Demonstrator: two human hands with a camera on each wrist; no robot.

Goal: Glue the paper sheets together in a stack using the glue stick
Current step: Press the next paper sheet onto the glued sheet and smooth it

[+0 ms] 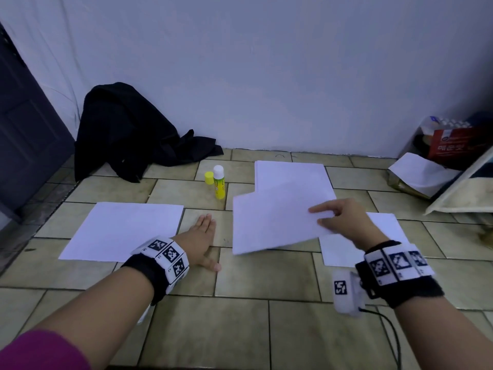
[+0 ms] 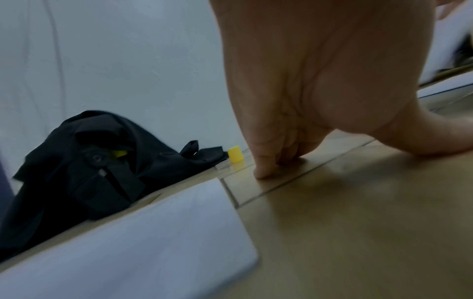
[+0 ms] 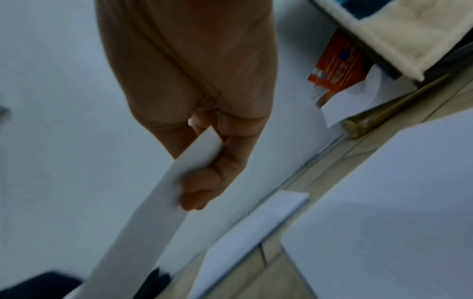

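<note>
My right hand (image 1: pixel 324 218) pinches the right edge of a white sheet (image 1: pixel 269 222) and holds it lifted above the tiled floor; the right wrist view shows my fingers (image 3: pixel 202 182) curled under that sheet (image 3: pixel 143 222). Beneath and behind it lies another sheet (image 1: pixel 290 177), and one more (image 1: pixel 344 249) lies under my right wrist. A separate sheet (image 1: pixel 125 231) lies flat at the left. My left hand (image 1: pixel 205 236) rests flat on the floor between the sheets, fingers straight. The uncapped yellow glue stick (image 1: pixel 219 182) stands upright with its yellow cap (image 1: pixel 209 177) beside it.
A black garment (image 1: pixel 128 132) is heaped against the wall at the back left. A red box (image 1: pixel 453 145), a bag and a pale cushion edge (image 1: pixel 458 190) crowd the right corner. A dark door (image 1: pixel 24 134) stands at the left.
</note>
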